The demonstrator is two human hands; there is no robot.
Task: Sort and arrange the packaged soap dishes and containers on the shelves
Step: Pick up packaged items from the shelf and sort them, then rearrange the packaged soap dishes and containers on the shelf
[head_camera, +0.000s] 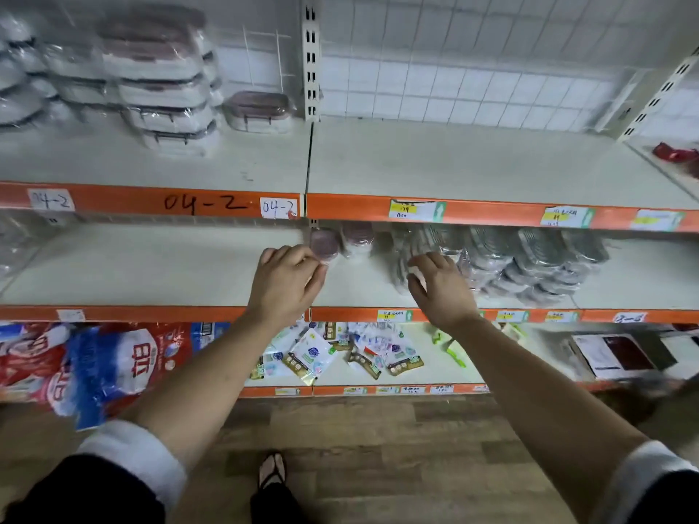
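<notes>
On the middle shelf [151, 270], at the centre of the frame, the left hand [287, 281] grips a small plastic-wrapped container with a mauve lid [324, 244]. Its fingers curl over the near edge and the thumb is tucked under the right side. A second mauve-lidded wrapped container [357, 238] stands just beside it to the right, further back under the orange shelf edge [227, 204] that bears the handwritten "04-2".

To the right of centre, the right hand [442, 287] rests with bent fingers on the left end of a heap of grey ribbed soap dishes in clear plastic wrap [529, 262]. A bit of white shows between thumb and forefinger. Whether the hand grips a pack or only touches it cannot be told, as the picture is blurred there.

In the upper left of the frame, the top shelf carries stacks of white wrapped containers with mauve lids [159, 70], with a single one [261, 111] just right of them.

On the bottom shelf, red and blue printed bags [94, 364] lie at the lower left and small printed sachets [340, 353] lie below the hands. Below is a wooden plank floor [378, 429] with a sandalled foot [271, 470] on it.
</notes>
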